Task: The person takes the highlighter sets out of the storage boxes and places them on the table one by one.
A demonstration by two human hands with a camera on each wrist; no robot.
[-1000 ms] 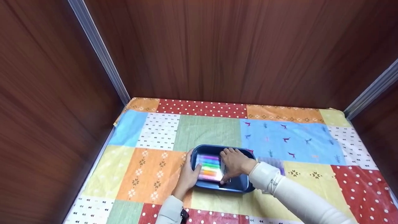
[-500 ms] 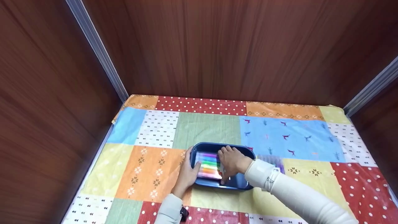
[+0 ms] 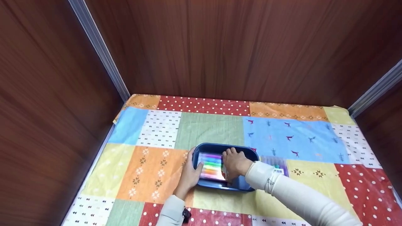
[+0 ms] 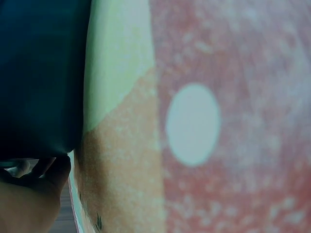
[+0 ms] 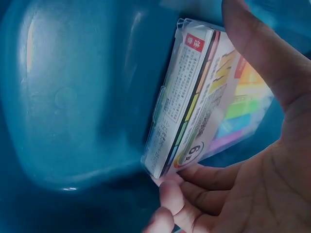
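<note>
A dark blue plastic tub [image 3: 216, 186] lies on the table, its long side across my view. My left hand [image 3: 189, 176] grips its left end, thumb over the rim and fingers along the outside. In the left wrist view, fingertips [image 4: 59, 170] press against the tub's wall. Inside the tub lies a clear pack of coloured markers [image 3: 211, 166], rainbow rows showing. My right hand [image 3: 236, 164] reaches in and holds the pack's right end. In the right wrist view, thumb and fingers span the pack's printed end [image 5: 187, 97], which is tilted against the tub floor.
Right of the tub, partly behind the right sleeve [image 3: 267, 175], lies another clear pack [image 3: 274, 162] with purple tones and a white label. A patchwork cloth [image 3: 210, 128] covers the table. Brown wood-grain panels [image 3: 220, 53] enclose the back and sides.
My right thumb has drawn in toward the pack's end and is now largely hidden in the head view. More of the second pack shows beside the sleeve. The left hand keeps its grip.
</note>
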